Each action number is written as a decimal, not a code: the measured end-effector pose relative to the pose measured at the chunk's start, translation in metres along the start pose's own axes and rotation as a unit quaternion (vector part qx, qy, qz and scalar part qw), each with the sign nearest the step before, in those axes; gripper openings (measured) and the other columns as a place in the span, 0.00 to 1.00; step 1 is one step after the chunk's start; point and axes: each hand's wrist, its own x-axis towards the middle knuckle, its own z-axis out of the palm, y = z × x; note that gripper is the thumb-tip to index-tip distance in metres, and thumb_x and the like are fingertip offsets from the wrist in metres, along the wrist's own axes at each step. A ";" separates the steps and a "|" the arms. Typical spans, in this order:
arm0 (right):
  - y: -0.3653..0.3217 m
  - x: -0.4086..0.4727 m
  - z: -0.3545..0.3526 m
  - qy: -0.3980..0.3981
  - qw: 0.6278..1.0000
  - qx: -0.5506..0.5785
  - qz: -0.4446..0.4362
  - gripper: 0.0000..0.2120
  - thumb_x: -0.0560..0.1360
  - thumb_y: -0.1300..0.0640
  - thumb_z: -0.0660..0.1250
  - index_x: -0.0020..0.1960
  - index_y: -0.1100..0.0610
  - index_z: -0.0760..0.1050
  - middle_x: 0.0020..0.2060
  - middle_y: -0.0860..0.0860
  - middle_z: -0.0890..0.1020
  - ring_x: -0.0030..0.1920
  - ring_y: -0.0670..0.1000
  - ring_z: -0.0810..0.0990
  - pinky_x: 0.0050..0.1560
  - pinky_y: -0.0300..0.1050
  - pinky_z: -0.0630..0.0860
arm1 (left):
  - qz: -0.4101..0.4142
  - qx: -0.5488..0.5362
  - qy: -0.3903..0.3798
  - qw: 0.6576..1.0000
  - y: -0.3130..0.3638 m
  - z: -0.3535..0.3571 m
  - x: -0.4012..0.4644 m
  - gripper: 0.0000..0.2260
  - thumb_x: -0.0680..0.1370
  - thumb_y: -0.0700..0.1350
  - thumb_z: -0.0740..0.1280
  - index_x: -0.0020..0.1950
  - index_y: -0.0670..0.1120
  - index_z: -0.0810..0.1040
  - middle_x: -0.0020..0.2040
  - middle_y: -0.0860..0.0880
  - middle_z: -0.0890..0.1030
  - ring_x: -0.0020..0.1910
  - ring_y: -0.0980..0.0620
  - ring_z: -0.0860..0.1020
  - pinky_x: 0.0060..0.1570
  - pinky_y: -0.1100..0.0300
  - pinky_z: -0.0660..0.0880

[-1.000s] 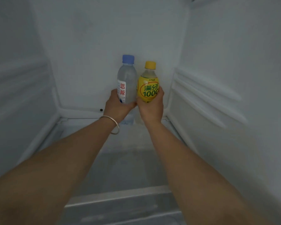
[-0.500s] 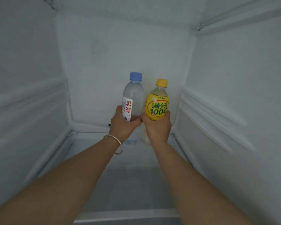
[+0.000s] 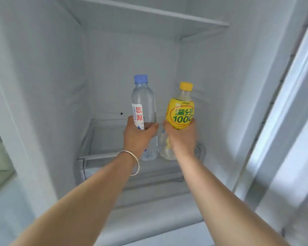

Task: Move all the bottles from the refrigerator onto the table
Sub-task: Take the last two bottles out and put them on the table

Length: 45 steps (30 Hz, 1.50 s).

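Observation:
Inside the white refrigerator I hold two bottles upright, side by side and a little apart. My left hand grips the lower half of a clear water bottle with a blue cap and a white label with red characters. My right hand is closed around the bottom of a yellow soda bottle with a yellow cap and green lettering. Both bottles are lifted above the glass shelf, which mirrors them faintly. A silver bangle circles my left wrist.
The refrigerator's white side walls stand close on the left and right. Another shelf spans the compartment overhead. The fridge's front frame and door edge run along the right. A lower ledge lies beneath my forearms.
Both hands have drawn back toward me with the bottles, which now look larger and sit further apart. The view has pulled out, showing the upper shelf and the fridge's front frame.

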 end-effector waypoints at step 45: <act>0.097 -0.295 -0.846 0.372 0.886 -0.186 0.206 0.25 0.63 0.49 0.75 0.56 0.55 0.71 0.42 0.47 0.77 0.45 0.52 0.76 0.46 0.43 0.70 | -0.068 0.002 -0.439 0.896 0.042 0.439 -0.744 0.20 0.66 0.44 0.76 0.54 0.45 0.72 0.37 0.61 0.80 0.43 0.58 0.79 0.52 0.56 0.74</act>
